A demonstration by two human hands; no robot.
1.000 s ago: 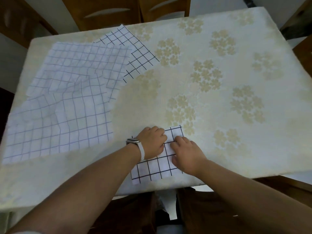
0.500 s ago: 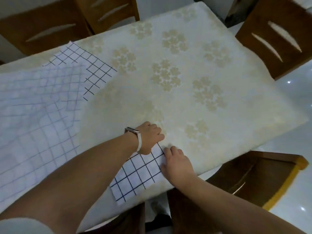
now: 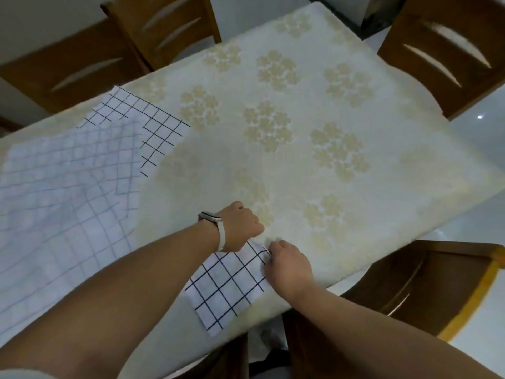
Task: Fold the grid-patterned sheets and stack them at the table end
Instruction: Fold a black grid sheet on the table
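Note:
A small folded white sheet with a black grid [image 3: 228, 287] lies at the table's near edge. My left hand [image 3: 240, 225], with a white watch on the wrist, rests closed on the sheet's far corner. My right hand [image 3: 289, 265] presses on its right edge, fingers curled over the cloth. To the left, several unfolded sheets overlap: a pale blue-grid sheet [image 3: 60, 209] on top and a black-grid sheet [image 3: 155, 124] poking out behind it.
The table [image 3: 355, 127] wears a cream cloth with beige flower prints. Wooden chairs stand at the far side [image 3: 164, 28], at the right end [image 3: 448, 50] and at the near right [image 3: 426, 285]. White floor shows on the right.
The view has swung right, so the table sits at an angle. Both hands stay on the folded sheet; my right hand has slid to its right edge.

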